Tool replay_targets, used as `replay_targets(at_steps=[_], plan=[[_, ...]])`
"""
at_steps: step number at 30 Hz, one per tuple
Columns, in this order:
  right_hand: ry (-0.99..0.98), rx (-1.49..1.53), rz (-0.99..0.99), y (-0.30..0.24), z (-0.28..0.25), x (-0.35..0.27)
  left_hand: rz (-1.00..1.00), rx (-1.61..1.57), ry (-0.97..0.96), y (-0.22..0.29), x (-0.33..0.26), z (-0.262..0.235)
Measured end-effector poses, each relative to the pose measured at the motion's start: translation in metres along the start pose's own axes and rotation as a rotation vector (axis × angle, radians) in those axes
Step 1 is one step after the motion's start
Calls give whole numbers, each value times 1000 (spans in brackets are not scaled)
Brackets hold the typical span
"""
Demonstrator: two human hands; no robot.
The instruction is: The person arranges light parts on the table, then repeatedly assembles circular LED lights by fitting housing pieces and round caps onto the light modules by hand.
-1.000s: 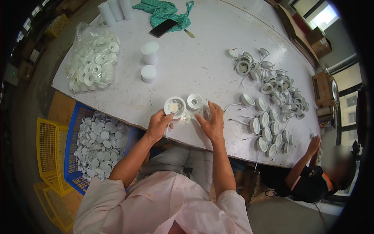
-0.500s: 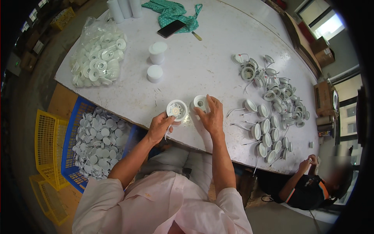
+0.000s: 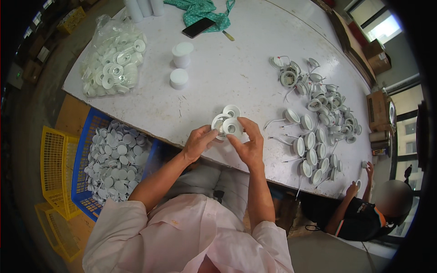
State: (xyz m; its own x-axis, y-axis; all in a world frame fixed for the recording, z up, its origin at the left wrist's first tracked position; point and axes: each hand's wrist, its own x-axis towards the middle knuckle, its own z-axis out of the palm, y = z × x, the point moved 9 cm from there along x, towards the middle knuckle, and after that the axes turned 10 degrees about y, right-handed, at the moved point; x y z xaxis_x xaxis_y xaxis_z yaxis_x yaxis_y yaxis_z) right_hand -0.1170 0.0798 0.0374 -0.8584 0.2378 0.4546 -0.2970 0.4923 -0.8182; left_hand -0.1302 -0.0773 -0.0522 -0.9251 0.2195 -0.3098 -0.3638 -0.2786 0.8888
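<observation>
1. While both hands meet at the near edge of the white table (image 3: 227, 59), the left hand (image 3: 198, 142) grips a round white lamp housing (image 3: 220, 123).
2. Right hand (image 3: 246, 141) pinches a white ring (image 3: 232, 128) against it.
3. Blue crate (image 3: 86, 141), at the left, is heaped with white discs (image 3: 116, 161).
4. Clear bag (image 3: 114, 59) on the table bulges with white rings.
5. Yellow crates (image 3: 52, 157) stand beside the blue one.

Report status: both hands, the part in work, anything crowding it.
Left hand holds round white fitting above table edge. Right hand presses white ring onto it. Second ring lies just behind. Nothing blocking; wired fittings well right.
</observation>
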Motion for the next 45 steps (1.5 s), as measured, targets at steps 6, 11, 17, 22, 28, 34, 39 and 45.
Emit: replay_targets(at_steps=[6,11,17,22,28,34,39,45], plan=[[-61,-97,-89,-12,9,-9,-16,35,-85,-11,0,5],[-101,-93,-42,-4,16,-14,-11,94,-25,-12,0,7],[14,299,451,48,4,-31,-6,122,-28,-1,-5,17],[22,225,581,59,5,-36,67,293,-26,3,-3,24],[102,208,590,62,-1,-40,111,382,59,3,1,27],[180,126,543,72,-11,-43,86,417,62,-3,6,35],[156,87,565,92,-27,-49,9,428,-93,-16,11,50],[-203,-355,-174,3,-41,-19,10,564,-232,-24,22,74]])
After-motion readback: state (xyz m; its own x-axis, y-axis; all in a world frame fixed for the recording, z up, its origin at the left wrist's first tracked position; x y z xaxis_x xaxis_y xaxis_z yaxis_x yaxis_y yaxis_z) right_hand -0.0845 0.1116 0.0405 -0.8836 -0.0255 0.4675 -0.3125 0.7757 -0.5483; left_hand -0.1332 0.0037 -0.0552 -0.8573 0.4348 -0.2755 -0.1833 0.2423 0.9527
